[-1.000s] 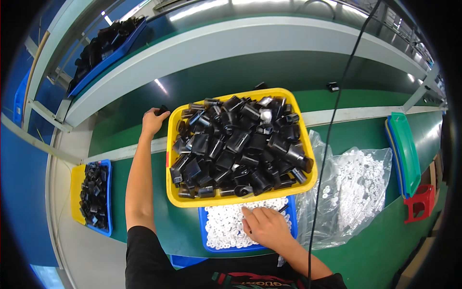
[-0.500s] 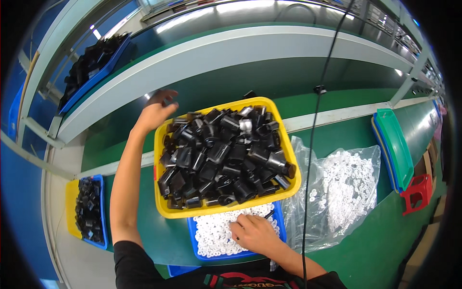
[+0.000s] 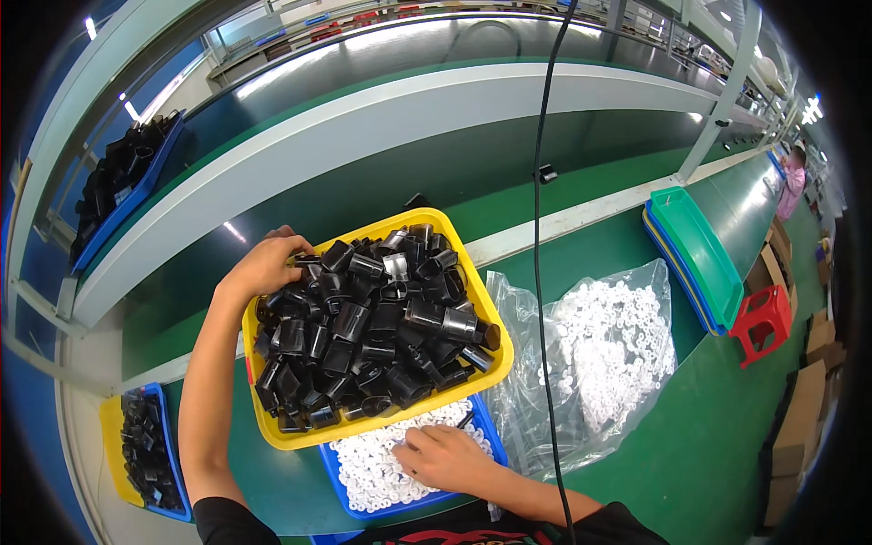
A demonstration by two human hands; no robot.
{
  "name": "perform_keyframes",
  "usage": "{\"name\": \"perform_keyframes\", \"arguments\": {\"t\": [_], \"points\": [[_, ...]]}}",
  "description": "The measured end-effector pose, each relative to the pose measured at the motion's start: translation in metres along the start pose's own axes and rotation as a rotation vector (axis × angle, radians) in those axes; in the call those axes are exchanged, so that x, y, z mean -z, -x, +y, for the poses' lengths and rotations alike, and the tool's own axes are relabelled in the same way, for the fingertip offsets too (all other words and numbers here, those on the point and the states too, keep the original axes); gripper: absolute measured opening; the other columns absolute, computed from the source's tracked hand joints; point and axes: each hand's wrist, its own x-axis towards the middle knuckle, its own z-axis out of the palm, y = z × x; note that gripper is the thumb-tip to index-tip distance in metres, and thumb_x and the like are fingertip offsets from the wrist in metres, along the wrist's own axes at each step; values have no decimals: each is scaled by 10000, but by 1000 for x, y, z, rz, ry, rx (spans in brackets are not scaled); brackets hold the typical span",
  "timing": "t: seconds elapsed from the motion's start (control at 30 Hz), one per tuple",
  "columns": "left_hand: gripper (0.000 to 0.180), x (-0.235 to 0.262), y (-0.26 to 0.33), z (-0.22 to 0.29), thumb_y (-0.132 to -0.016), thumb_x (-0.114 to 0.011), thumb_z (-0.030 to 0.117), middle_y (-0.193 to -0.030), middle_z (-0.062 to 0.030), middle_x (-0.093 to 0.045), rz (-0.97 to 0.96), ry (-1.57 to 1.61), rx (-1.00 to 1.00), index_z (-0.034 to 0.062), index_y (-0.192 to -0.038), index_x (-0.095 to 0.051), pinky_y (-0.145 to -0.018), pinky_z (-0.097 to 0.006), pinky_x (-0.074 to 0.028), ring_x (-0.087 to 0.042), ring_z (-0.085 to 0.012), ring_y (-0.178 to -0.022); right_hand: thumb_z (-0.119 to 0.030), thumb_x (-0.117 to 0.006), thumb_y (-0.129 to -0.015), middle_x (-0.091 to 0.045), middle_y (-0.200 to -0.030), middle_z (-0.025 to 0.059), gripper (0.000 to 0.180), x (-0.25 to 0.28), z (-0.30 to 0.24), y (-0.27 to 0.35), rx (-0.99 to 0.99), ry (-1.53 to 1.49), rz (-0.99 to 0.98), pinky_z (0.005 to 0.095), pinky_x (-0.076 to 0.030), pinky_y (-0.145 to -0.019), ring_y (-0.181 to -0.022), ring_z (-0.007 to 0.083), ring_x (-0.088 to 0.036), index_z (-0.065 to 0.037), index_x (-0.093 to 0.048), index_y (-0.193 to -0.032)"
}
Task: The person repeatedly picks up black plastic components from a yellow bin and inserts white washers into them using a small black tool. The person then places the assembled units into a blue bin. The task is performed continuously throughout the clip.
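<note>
A yellow tray point(image 3: 472, 381) heaped with several black plastic caps point(image 3: 363, 327) sits in front of me on the green bench. My left hand point(image 3: 268, 263) reaches into its far left corner, fingers curled on the black caps there. Nearer to me, partly under the yellow tray, lies a blue tray point(image 3: 486, 436) of small white rings point(image 3: 372, 463). My right hand point(image 3: 445, 457) rests on those white rings, fingers bent down among them; whether it holds one is hidden.
A clear bag of white rings point(image 3: 599, 354) lies to the right. Stacked green and blue trays point(image 3: 695, 254) and a red stool point(image 3: 763, 322) stand further right. A blue and yellow bin of black caps point(image 3: 145, 445) is at left. A black cable point(image 3: 540, 227) hangs down the middle.
My left hand came down from above the far edge into the yellow tray's corner. My right hand stayed on the white rings. The view shifted slightly.
</note>
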Motion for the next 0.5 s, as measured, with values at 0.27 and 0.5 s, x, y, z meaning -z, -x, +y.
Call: {"name": "perform_keyframes", "arguments": {"t": [0.27, 0.5], "points": [[389, 2, -2, 2, -760, -697, 62, -1017, -168, -667, 41, 76, -14, 14, -1138, -616, -879, -387, -513, -648, -310, -976, -184, -725, -765, -500, -747, 25, 275, 4, 0, -2, -3, -60, 87, 314, -493, -589, -650, 178, -566, -102, -670, -1023], [439, 25, 45, 22, -765, -643, 59, -991, -174, -625, 363, 9, 44, 2, -1198, -596, -835, -378, -505, -625, -315, -919, -195, -718, -774, -483, -732, 17, 391, 13, -2, -6, 17, -59, 89, 306, -452, -558, -627, 172, -526, -92, -676, -1149]]}}
